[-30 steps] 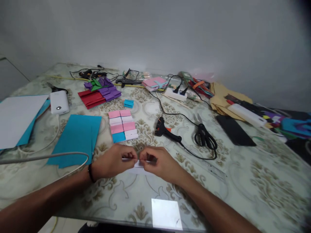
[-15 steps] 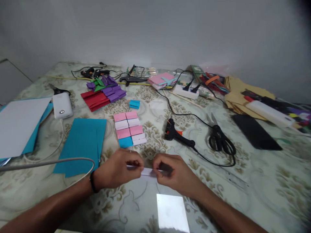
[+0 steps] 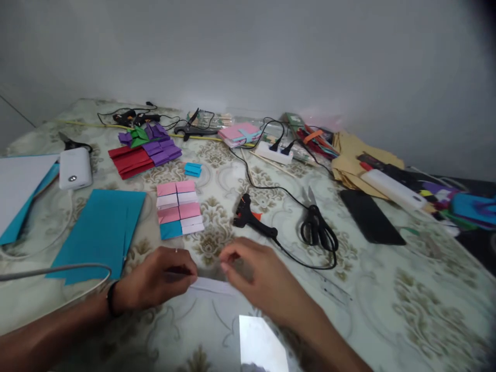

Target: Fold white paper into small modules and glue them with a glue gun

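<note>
A narrow folded white paper strip lies low in front of me, between my hands. My left hand pinches its left end between thumb and fingers. Over the right end is my right hand, its thumb and index finger apart, partly covering the paper. A white square of paper lies nearer to me, below my right hand. Just beyond my hands is a block of folded pink, white and blue pieces, with a small blue folded piece behind it.
Blue sheets and a power bank are on the left. A glue gun, scissors, a clear ruler and a black phone lie to the right. Red folded paper and a power strip are farther back.
The view has shifted right, so the table's things appear farther left. My right thumb and index finger have parted from their pinch, showing more of the strip; my left hand still pinches it.
</note>
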A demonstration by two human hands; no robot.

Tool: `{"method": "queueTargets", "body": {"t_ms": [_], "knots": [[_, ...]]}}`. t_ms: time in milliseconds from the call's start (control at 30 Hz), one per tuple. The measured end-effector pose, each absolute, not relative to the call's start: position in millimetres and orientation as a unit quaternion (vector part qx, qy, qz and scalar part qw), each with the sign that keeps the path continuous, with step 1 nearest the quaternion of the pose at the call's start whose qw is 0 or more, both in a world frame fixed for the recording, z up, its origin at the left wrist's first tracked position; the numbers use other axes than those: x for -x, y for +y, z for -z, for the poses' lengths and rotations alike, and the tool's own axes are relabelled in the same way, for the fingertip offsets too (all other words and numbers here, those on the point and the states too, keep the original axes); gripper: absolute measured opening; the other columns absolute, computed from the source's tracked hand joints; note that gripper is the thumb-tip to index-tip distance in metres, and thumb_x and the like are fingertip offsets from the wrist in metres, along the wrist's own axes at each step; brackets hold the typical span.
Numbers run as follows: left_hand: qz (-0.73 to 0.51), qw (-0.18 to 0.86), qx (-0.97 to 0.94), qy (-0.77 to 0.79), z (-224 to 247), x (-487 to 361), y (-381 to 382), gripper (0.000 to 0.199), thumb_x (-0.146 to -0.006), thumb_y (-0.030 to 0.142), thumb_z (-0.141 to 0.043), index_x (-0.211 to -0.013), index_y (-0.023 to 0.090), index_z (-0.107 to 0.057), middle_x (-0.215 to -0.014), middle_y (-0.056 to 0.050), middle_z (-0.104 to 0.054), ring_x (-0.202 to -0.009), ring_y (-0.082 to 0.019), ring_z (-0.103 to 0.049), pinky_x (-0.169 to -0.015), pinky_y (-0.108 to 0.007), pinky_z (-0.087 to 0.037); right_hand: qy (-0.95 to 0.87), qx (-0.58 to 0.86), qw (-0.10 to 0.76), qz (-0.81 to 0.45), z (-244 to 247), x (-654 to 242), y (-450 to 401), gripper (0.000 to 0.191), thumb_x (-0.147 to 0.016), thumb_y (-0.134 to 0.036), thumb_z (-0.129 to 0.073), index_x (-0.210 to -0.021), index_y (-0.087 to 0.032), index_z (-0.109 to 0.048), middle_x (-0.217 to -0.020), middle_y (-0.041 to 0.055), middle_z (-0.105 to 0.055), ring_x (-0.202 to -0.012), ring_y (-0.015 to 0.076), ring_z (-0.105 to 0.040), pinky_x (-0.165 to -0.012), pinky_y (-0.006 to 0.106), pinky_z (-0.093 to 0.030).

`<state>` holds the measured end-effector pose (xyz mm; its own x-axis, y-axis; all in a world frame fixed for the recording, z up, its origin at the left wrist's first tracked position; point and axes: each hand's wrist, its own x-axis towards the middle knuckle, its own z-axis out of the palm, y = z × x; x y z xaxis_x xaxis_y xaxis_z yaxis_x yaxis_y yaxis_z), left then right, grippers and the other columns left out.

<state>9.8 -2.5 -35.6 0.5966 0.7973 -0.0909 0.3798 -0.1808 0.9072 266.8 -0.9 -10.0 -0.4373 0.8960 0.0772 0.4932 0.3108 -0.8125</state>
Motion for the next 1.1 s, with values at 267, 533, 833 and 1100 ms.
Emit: {"method": "queueTargets", "body": {"t_ms": [267,533,833,1100], "knots": [[-0.228,0.474,-0.746,0.408,42,-6,-8,0.019,-0.101,0.024,-0.061,-0.088,0.019,-0.075,-0.085,-0.003,-0.076,-0.078,-0.017,-0.069,-0.073,-0.024,-0.052,-0.744,0.420,0.280,-0.438,38,-233,-10,0.015,-0.084,-0.007,-0.072,-0.080,-0.021,-0.070,-0.080,-0.0006,-0.075,-0.076,0.0163,-0.068,-0.072,0.025,-0.048],[-0.252,0.437,-0.748,0.431,49,-12,-12,0.012,-0.086,0.015,-0.064,-0.082,0.018,-0.074,-0.078,-0.002,-0.075,-0.073,-0.015,-0.068,-0.069,-0.022,-0.050,-0.722,0.433,0.300,-0.449,44,-226,-17,0.018,-0.076,-0.004,-0.070,-0.075,-0.021,-0.065,-0.072,-0.0041,-0.065,-0.069,0.0136,-0.060,-0.066,0.023,-0.043],[-0.258,0.434,-0.751,0.426,37,-9,-2,0.009,-0.077,0.012,-0.064,-0.076,0.017,-0.071,-0.075,0.001,-0.072,-0.070,-0.013,-0.063,-0.069,-0.021,-0.049,-0.720,0.430,0.292,-0.460,27,-236,-8,0.017,-0.070,-0.003,-0.064,-0.068,-0.020,-0.060,-0.065,-0.0063,-0.059,-0.061,0.0109,-0.050,-0.060,0.022,-0.038],[-0.280,0.432,-0.731,0.448,21,3,18,0.019,-0.096,0.030,-0.062,-0.090,0.015,-0.071,-0.075,-0.004,-0.075,-0.069,-0.015,-0.069,-0.065,-0.024,-0.054,-0.686,0.468,0.264,-0.491,26,-268,7,0.007,-0.081,-0.017,-0.065,-0.075,-0.019,-0.068,-0.071,-0.0010,-0.067,-0.067,0.0146,-0.057,-0.064,0.025,-0.044]]}}
